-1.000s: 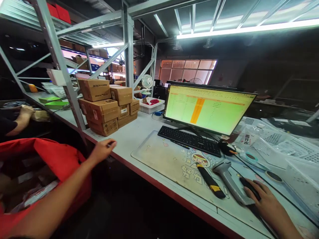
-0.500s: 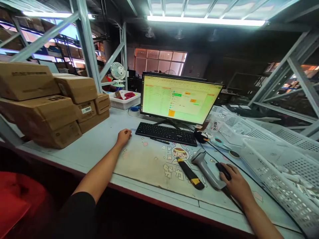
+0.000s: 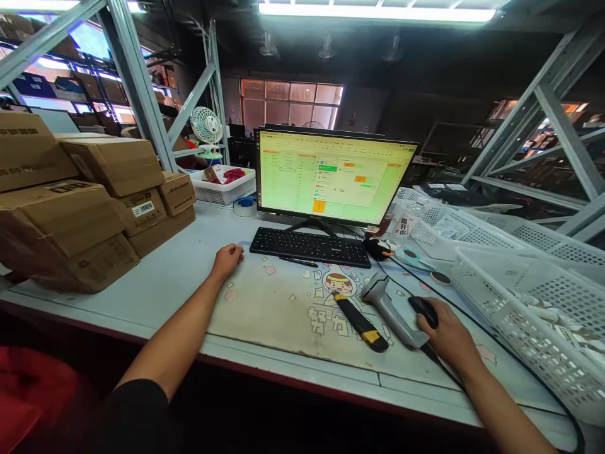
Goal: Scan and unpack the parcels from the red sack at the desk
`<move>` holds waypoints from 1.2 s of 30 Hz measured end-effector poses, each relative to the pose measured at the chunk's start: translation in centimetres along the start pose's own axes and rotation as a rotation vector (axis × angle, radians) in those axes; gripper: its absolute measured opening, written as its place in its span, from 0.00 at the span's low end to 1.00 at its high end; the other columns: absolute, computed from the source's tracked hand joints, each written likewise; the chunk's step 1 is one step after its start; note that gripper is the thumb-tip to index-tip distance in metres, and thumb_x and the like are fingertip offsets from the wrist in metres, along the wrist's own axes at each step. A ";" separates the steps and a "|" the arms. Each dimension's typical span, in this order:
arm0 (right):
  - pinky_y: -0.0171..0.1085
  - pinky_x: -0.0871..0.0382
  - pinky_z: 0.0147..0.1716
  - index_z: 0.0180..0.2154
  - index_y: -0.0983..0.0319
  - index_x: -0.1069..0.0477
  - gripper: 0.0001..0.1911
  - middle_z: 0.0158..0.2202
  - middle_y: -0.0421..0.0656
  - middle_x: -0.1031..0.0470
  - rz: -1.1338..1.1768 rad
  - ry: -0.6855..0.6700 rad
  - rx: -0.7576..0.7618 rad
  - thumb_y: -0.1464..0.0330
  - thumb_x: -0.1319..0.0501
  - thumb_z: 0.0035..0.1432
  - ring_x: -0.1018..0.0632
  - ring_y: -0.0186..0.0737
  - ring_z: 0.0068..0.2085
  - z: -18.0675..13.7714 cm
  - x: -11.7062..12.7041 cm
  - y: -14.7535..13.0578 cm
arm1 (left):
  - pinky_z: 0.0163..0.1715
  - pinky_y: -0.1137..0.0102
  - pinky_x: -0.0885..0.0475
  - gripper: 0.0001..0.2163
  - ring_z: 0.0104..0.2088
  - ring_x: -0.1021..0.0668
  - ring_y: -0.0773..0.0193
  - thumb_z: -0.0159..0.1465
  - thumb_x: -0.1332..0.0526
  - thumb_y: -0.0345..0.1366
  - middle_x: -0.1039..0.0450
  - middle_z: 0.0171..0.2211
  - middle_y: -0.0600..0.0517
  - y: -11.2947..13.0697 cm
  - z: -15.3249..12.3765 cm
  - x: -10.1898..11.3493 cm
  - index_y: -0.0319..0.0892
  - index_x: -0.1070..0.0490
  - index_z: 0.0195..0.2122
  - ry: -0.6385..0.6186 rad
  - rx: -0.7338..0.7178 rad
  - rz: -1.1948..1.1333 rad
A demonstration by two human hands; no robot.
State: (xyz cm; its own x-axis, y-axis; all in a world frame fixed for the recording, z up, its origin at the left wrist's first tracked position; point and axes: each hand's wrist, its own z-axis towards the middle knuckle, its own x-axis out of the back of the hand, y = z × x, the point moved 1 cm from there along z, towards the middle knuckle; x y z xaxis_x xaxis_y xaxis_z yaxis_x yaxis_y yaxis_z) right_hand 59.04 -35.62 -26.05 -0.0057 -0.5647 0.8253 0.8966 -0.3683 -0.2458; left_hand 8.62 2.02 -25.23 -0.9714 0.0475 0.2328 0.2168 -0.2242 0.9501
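My right hand (image 3: pixel 451 337) lies over a black computer mouse (image 3: pixel 423 311) on the printed desk mat (image 3: pixel 269 315). Just left of it are a grey barcode scanner (image 3: pixel 394 315) and a black and yellow utility knife (image 3: pixel 360 323). Loosely curled into a fist, my left hand (image 3: pixel 227 261) rests on the desk at the mat's edge, with nothing visible in it. Beside it stands a black keyboard (image 3: pixel 309 246), with a pen (image 3: pixel 299 261) lying along its front. A lit monitor (image 3: pixel 331 180) shows a spreadsheet with a smaller window over it.
Cardboard boxes (image 3: pixel 89 221) are stacked at the left. White plastic baskets (image 3: pixel 524 340) line the right side, near a bottle (image 3: pixel 411 221). Behind the keyboard's left end are a tape roll (image 3: pixel 244 207) and a small white basket (image 3: pixel 220 191). A cable (image 3: pixel 477 315) crosses the right side.
The camera view has shifted slightly, so the boxes sit further left. Both hands keep nearly the same places on the desk. An outlined cell now shows in the spreadsheet.
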 end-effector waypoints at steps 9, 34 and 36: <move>0.53 0.27 0.55 0.55 0.61 0.29 0.27 0.56 0.53 0.25 0.018 -0.007 0.013 0.52 0.48 0.64 0.22 0.55 0.55 -0.1 0.8 -0.9 | 0.29 0.69 0.31 0.15 0.23 0.27 0.64 0.57 0.38 0.50 0.24 0.22 0.52 -0.2 0.1 0.1 0.43 0.27 0.25 -0.008 0.000 0.023; 0.52 0.25 0.55 0.57 0.58 0.27 0.28 0.59 0.52 0.28 0.039 -0.050 0.082 0.50 0.48 0.65 0.24 0.55 0.57 -0.1 0.1 -0.3 | 0.32 0.69 0.27 0.14 0.29 0.23 0.64 0.69 0.40 0.41 0.24 0.31 0.52 18.5 -15.3 1.0 0.44 0.25 0.53 -0.562 -0.567 -0.317; 0.53 0.26 0.55 0.57 0.58 0.28 0.28 0.59 0.51 0.28 0.052 -0.049 0.073 0.49 0.47 0.63 0.24 0.56 0.58 0.0 0.3 -0.5 | 0.32 0.69 0.25 0.16 0.30 0.21 0.64 0.73 0.42 0.43 0.22 0.33 0.50 22.4 -20.8 2.1 0.47 0.27 0.58 -0.794 -0.798 -0.391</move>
State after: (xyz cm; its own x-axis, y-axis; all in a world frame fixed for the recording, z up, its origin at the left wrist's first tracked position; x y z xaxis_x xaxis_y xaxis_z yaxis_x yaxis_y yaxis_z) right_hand 58.57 -35.58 -25.70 0.0622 -0.5442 0.8366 0.9249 -0.2837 -0.2532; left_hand 9.45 -23.16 -7.75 -0.5655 0.7735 0.2862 -0.4758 -0.5894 0.6529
